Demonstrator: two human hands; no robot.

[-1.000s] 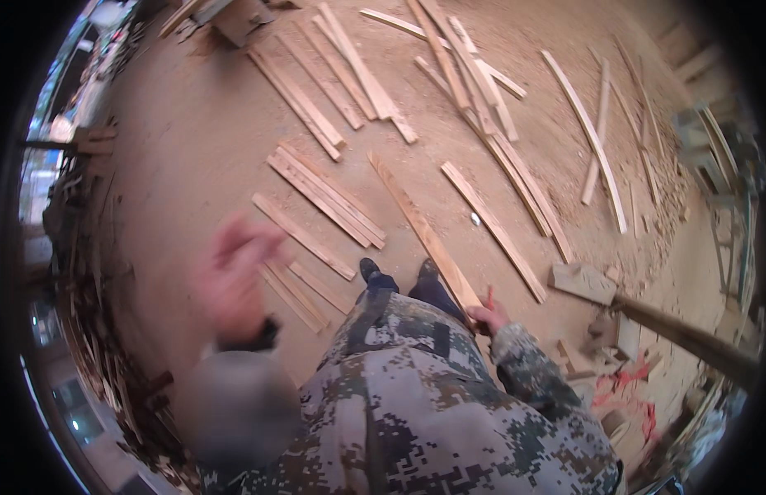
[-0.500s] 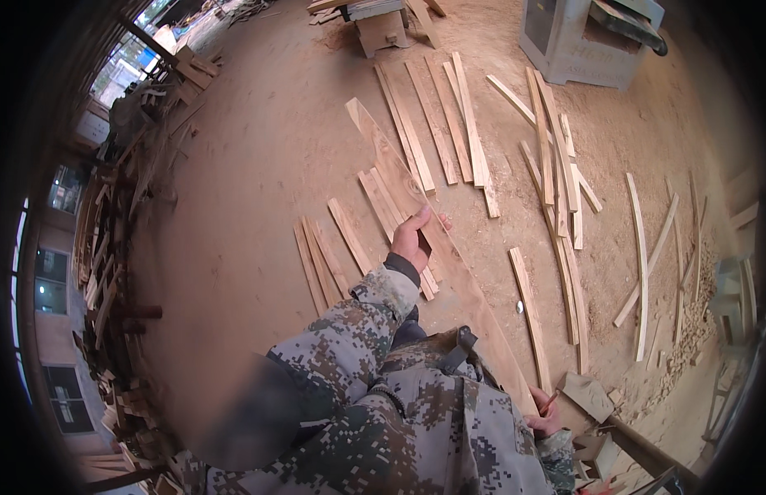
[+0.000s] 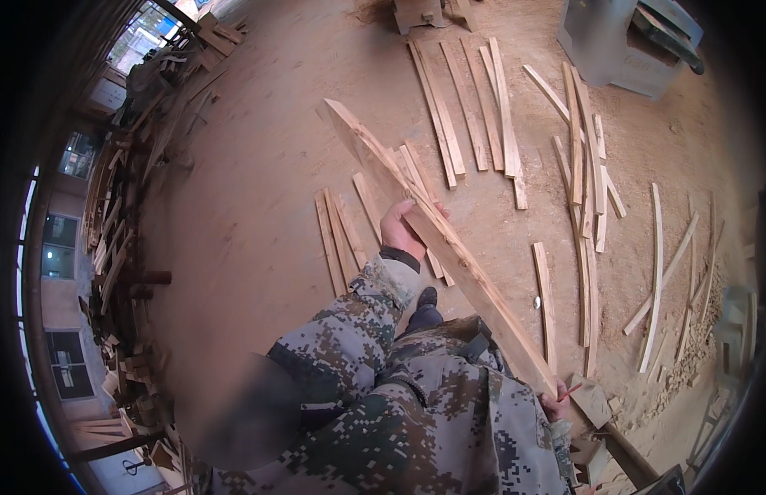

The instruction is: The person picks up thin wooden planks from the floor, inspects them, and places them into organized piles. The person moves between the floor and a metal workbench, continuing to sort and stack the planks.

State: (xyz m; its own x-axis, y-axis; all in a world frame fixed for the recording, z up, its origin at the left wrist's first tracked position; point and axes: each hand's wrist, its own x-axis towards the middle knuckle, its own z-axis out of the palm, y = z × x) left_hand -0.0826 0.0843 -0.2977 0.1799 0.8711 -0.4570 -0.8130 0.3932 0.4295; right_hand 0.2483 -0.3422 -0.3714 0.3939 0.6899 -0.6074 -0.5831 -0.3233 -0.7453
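Observation:
A long wooden board (image 3: 465, 256) slants across the front of me, from far left to near right. Its narrow edge with knots and rough patches faces up, and one broad side shows toward me. My left hand (image 3: 404, 229) is closed round the board at about its middle, fingers wrapped beneath it. At the near end, my right hand (image 3: 554, 403) grips the board, partly hidden by the board and sleeve. A thin red stick like a pencil (image 3: 571, 390) pokes out of that same hand.
Below the board, several wooden strips (image 3: 338, 239) lie on the dusty floor, with more strips (image 3: 502, 107) beyond. Crossed strips (image 3: 589, 165) lie to the right. A grey machine (image 3: 630, 45) stands far right. Stacked timber (image 3: 111, 214) lines the left wall. My shoe (image 3: 428, 297) shows below.
The board has rolled so its edge now faces up, and its far end has swung left. Both hands keep their hold. Floor things appear shifted right in the view.

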